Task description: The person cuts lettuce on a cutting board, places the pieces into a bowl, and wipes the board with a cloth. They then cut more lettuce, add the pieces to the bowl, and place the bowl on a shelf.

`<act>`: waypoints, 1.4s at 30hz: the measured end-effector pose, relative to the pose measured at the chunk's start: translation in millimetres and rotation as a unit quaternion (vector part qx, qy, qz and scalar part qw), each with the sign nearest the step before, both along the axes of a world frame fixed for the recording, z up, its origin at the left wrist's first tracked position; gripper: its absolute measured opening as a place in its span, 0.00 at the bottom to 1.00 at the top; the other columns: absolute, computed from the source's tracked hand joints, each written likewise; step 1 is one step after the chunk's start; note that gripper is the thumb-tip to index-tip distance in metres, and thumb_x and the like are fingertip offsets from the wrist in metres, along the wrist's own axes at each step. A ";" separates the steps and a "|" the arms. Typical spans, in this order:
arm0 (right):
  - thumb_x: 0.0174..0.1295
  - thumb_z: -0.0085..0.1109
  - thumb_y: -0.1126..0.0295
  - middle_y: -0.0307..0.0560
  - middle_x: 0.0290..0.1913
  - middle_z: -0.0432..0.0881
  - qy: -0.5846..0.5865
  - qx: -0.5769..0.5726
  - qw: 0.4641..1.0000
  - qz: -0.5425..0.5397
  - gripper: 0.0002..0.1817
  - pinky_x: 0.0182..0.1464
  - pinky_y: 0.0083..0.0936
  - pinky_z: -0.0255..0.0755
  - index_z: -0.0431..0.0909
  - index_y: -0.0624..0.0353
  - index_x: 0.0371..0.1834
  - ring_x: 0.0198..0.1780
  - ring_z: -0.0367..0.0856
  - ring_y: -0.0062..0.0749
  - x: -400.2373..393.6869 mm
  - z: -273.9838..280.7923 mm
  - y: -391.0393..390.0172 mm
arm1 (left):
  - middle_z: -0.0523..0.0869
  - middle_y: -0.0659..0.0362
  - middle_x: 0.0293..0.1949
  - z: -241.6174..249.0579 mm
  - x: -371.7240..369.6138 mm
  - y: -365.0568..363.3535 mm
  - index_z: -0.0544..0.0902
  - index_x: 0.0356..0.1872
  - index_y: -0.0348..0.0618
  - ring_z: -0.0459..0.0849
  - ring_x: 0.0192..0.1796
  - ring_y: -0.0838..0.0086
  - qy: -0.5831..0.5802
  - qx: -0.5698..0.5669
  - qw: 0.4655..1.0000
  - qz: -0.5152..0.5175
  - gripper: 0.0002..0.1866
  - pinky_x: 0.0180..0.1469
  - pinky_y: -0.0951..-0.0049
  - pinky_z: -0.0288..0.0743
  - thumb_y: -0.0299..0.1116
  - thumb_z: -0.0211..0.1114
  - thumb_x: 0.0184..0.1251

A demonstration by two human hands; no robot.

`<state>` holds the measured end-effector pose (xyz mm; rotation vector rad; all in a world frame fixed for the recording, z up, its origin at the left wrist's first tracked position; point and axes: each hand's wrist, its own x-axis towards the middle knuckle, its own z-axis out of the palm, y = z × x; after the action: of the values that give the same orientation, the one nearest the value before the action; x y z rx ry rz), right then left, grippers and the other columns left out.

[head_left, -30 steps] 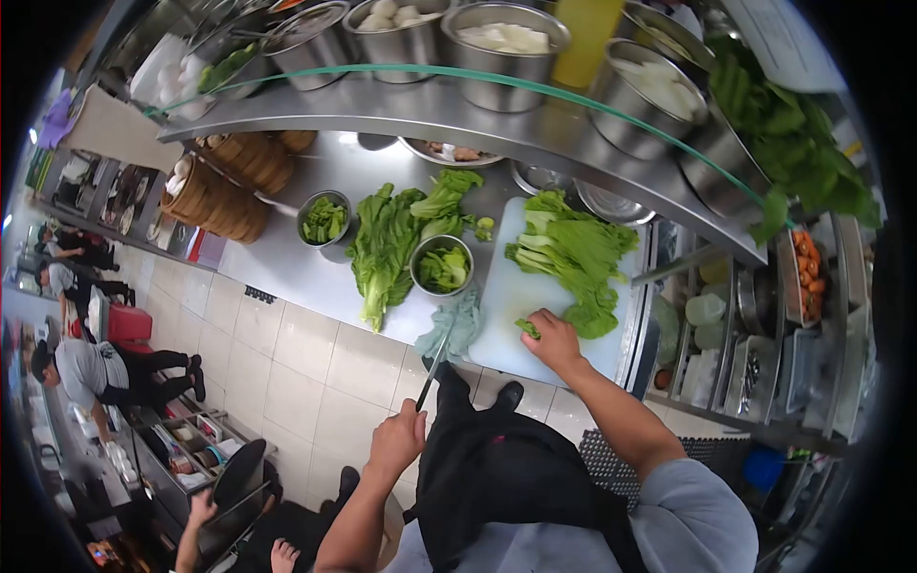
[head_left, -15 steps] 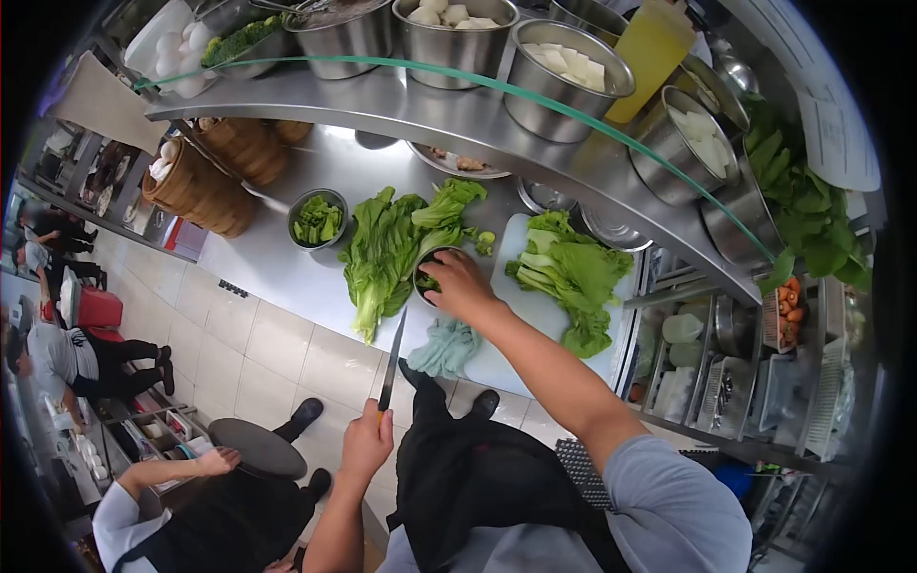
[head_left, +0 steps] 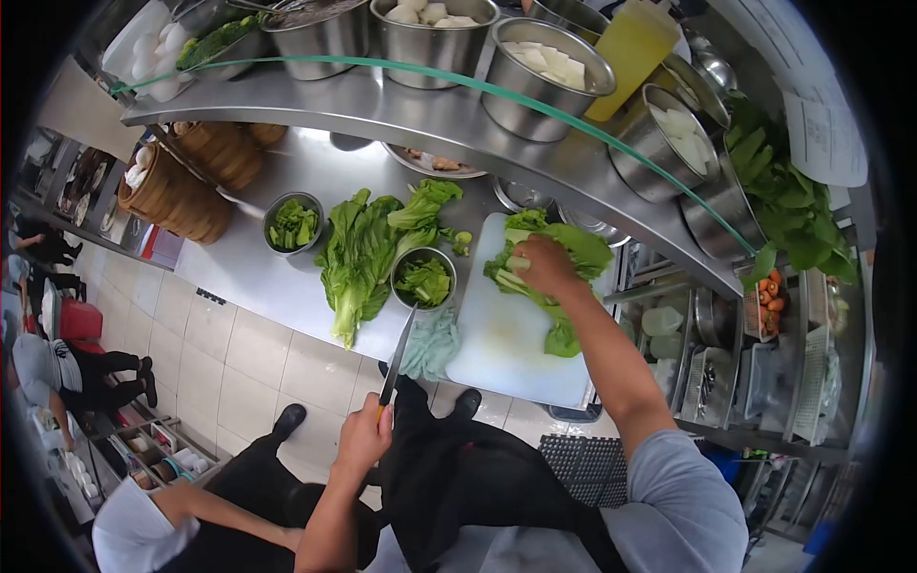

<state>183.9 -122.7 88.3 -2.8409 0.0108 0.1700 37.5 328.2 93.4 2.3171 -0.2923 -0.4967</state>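
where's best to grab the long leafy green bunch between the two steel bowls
Grip the leafy green bunch around its pale stem end, probably from the near side: the bunch lies with its narrow stems toward the person, while its far leaves spread wide and loose. A steel bowl of cut greens sits close on its right.

Through the head camera I look forward and steeply down across the near edge of the bench (head_left: 256,271), close above the left hand (head_left: 365,435) and right hand (head_left: 546,266), the raised shelf (head_left: 420,116) spanning the top of my view.
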 end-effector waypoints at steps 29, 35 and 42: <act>0.68 0.69 0.72 0.42 0.32 0.86 0.105 0.466 0.815 -0.328 0.08 0.30 0.22 0.83 0.83 0.63 0.45 0.29 0.87 0.23 -257.7 -74.6 11.5 | 0.87 0.43 0.24 0.4 -11.6 -146.4 0.74 0.45 0.43 0.89 0.28 0.43 -0.137 0.164 0.956 -0.201 0.13 0.31 0.43 0.83 0.42 0.62 0.79; 0.69 0.69 0.70 0.45 0.29 0.86 0.102 0.420 0.835 -0.340 0.08 0.26 0.23 0.81 0.83 0.64 0.42 0.24 0.86 0.25 -258.4 -62.1 29.8 | 0.89 0.46 0.25 6.8 -27.3 -149.4 0.75 0.47 0.44 0.91 0.29 0.48 -0.127 0.235 0.940 -0.210 0.12 0.31 0.46 0.85 0.42 0.61 0.79; 0.60 0.72 0.68 0.48 0.30 0.89 0.061 0.340 0.883 -0.317 0.07 0.39 0.36 0.82 0.86 0.57 0.37 0.33 0.91 0.42 -262.2 -74.9 34.1 | 0.90 0.44 0.27 -29.1 -28.6 -156.6 0.73 0.47 0.43 0.91 0.31 0.45 -0.092 0.238 0.945 -0.204 0.11 0.34 0.44 0.85 0.41 0.57 0.82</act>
<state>-78.3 -88.6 13.4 -1.9903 0.7443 0.1641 8.9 171.6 64.3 2.7916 -0.8331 -0.6039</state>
